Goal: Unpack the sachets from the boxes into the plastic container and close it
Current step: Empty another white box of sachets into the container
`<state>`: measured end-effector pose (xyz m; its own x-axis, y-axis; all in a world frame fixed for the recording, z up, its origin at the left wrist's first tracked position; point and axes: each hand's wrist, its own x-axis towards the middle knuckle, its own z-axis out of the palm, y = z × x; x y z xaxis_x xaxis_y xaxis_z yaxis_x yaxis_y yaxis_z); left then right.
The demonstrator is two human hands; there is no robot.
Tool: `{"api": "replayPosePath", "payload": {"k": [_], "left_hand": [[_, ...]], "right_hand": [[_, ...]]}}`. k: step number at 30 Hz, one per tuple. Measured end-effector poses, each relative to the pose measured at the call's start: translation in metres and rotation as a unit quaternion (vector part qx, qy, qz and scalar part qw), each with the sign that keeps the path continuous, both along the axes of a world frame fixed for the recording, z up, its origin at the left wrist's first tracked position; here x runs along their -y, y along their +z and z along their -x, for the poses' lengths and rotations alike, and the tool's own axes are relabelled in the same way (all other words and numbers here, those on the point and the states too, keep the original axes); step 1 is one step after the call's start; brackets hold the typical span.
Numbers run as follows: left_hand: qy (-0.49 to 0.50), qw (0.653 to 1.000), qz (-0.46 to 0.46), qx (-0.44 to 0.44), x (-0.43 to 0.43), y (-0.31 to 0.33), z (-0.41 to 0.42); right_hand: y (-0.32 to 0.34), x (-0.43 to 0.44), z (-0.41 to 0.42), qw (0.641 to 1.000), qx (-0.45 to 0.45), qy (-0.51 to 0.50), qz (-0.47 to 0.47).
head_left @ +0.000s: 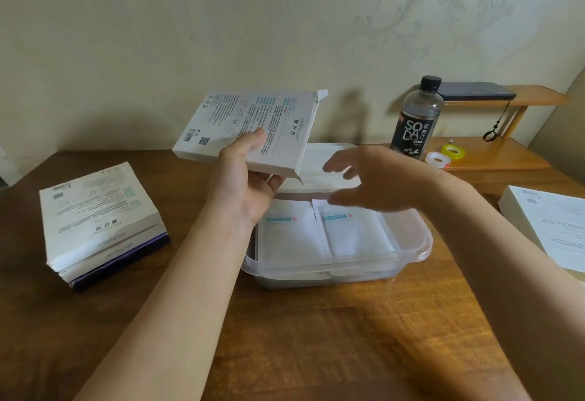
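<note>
Nearest me on the wooden table (316, 337) sits the clear plastic container (421, 242), low in the middle of the frame, open so I can drop things straight in. Two white sachets (291, 236) lie flat inside it, side by side, their long axes running away from me and their printed headers at the far end. That way they stack neatly, I think. Above its left rim my left hand (250, 179) grips a flat white box (253, 128), thumb on the printed face and fingers (272, 180) curled beneath. The box's long axis runs left to right across the frame. Its opened end, flaps loose, points right toward my other hand and hangs above the container's far edge, so whatever is inside should come out over it. I cannot see into it. My right hand (373, 179) hovers over the container holding nothing, its fingers spread and relaxed, reaching leftward. At mid-left a stack of boxes (101, 210) lies on the table, and more white boxes (550, 223) lie at the right edge. Just behind the container lies its white lid (316, 153), off until the filling is done. Farther back stands a soda bottle (418, 118), beside two tape rolls (438, 159) on a wooden shelf (493, 153).
</note>
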<state>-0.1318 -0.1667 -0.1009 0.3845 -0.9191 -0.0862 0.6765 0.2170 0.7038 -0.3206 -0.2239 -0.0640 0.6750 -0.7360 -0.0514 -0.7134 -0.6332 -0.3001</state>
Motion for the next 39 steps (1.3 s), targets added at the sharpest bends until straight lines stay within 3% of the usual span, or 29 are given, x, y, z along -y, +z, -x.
{"api": "replayPosePath", "payload": {"k": [1,3,5,13,15,17,19,21,23,30,35,39], "left_hand": [[0.001,1.000,-0.003,0.008,0.000,0.000,0.000],[0.002,1.000,-0.007,0.021,-0.001,0.001,-0.001],[0.001,0.999,-0.007,0.036,-0.002,0.002,-0.002],[-0.022,0.997,-0.004,0.078,-0.002,0.002,-0.002],[-0.028,0.997,-0.010,0.075,-0.001,0.001,-0.002],[-0.036,0.997,-0.012,0.060,-0.002,0.003,-0.001],[-0.043,0.998,-0.012,0.050,-0.003,0.007,-0.002],[-0.039,0.998,-0.022,0.051,-0.003,0.009,-0.005],[-0.036,0.998,-0.039,0.038,-0.003,0.010,-0.008],[-0.021,0.995,-0.092,-0.024,-0.004,0.011,-0.008],[-0.006,0.994,-0.097,-0.042,-0.004,0.010,-0.009],[0.028,0.993,-0.107,-0.052,-0.004,0.011,-0.015]], "right_hand": [[0.002,0.001,-0.001,0.993,0.111,-0.036,0.010],[0.002,-0.002,-0.010,0.946,0.309,-0.092,-0.034],[-0.003,-0.006,-0.025,0.891,0.419,-0.116,-0.133],[-0.013,0.005,-0.041,0.770,0.527,-0.114,-0.341],[-0.013,0.005,-0.039,0.755,0.527,-0.096,-0.378],[-0.015,0.004,-0.037,0.767,0.509,-0.061,-0.386],[-0.016,0.005,-0.033,0.819,0.459,-0.024,-0.343],[-0.020,0.006,-0.029,0.911,0.365,0.002,-0.190],[-0.023,0.010,-0.028,0.954,0.298,0.013,-0.017],[-0.035,0.017,-0.036,0.919,0.332,0.008,0.211],[-0.034,0.017,-0.038,0.905,0.336,0.001,0.262],[-0.024,0.017,-0.027,0.908,0.367,0.037,0.198]]}}
